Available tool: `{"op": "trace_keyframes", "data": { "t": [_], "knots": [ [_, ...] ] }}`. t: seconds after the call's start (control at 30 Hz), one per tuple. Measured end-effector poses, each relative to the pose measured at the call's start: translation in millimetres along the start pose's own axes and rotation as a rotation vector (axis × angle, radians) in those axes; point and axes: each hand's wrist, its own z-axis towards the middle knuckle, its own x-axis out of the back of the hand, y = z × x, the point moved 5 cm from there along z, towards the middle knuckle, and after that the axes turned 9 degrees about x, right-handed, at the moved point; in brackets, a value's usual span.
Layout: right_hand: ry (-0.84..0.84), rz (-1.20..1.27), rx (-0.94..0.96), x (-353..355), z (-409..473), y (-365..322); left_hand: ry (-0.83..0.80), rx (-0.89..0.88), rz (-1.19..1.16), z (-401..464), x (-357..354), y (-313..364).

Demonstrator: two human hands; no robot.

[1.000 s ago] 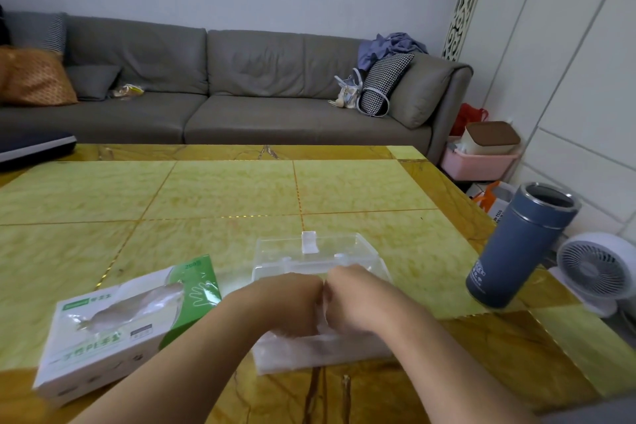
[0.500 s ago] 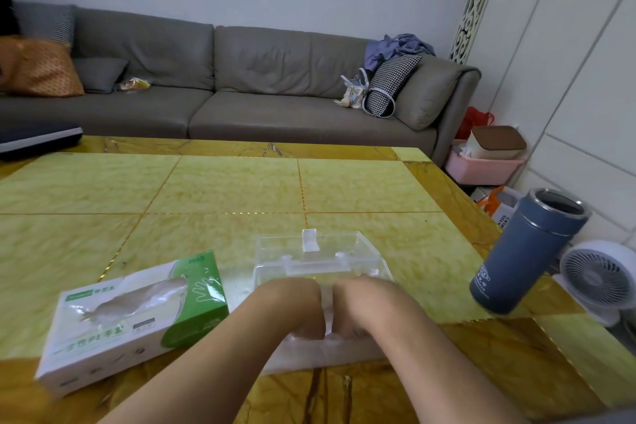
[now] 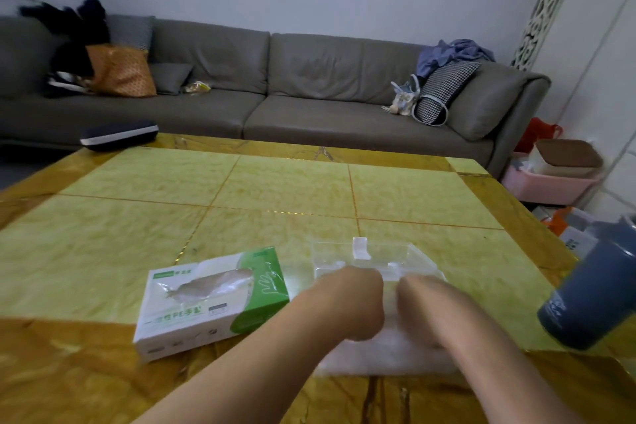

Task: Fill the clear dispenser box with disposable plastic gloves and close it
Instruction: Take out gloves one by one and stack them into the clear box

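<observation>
With both fists, left hand (image 3: 351,303) and right hand (image 3: 425,310), pressing gloves (image 3: 389,351) into the clear dispenser box (image 3: 406,260) at lower centre, next close its lid.

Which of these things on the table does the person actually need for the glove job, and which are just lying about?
Needed: clear plastic dispenser box; green-and-white cardboard glove carton; white glove stack.
Lying about: blue-grey metal flask; dark zipped case.

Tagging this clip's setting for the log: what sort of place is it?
Most likely a home living room: a long grey sofa with cushions behind a low yellow-tiled table, and household clutter by the wall.
</observation>
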Motion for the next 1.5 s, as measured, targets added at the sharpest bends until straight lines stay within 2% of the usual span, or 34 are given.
{"op": "trace_keyframes", "data": {
  "t": [0.13,0.2,0.27,0.33,0.43,0.5,0.67,0.73,0.83,0.9,1.0,1.13,1.33,1.5],
  "knots": [
    [0.327,0.094,0.016,20.7,-11.5,-3.1,0.379,-0.110,-0.243,-25.5,35.7,-35.7],
    [0.443,0.137,0.022,29.3,-20.5,-8.0,0.519,-0.058,-0.277,-36.0,51.9,-69.2],
    [0.516,0.166,0.035,36.1,-25.1,-15.5,0.581,0.050,-0.262,-44.2,59.4,-111.2],
    [0.563,0.196,0.055,39.4,-26.6,-24.3,0.603,0.196,-0.205,-48.4,57.8,-156.8],
    [0.624,0.243,0.068,41.8,-29.1,-34.2,0.474,0.403,-0.058,-47.6,40.1,-197.1],
    [0.680,0.254,0.094,43.4,-31.1,-40.7,0.418,0.469,0.025,-44.3,31.3,-203.4],
    [0.789,0.218,0.272,49.1,-41.0,-78.9,0.418,0.526,0.084,-34.8,29.8,-202.3],
    [0.761,0.226,0.417,49.2,-45.2,-102.5,0.409,0.516,0.068,-30.5,27.2,-203.6],
    [0.584,0.185,0.630,37.7,-48.3,-139.6,0.401,0.480,0.002,-26.4,23.0,-204.6],
    [0.490,0.117,0.698,28.2,-47.5,-158.8,0.399,0.445,-0.028,-25.0,21.6,-204.7],
    [0.404,-0.005,0.701,15.8,-44.2,-172.2,0.406,0.384,-0.042,-26.2,20.9,-205.6],
    [0.368,-0.075,0.700,10.1,-43.0,-172.9,0.427,0.311,-0.111,-30.2,20.2,-211.4],
    [0.359,-0.057,0.698,7.8,-42.3,-168.9,0.404,0.203,-0.463,-40.3,30.4,-207.4],
    [0.356,-0.057,0.706,7.3,-44.0,-169.1,0.467,0.180,-0.582,-45.3,39.0,-200.8]
  ]
}}
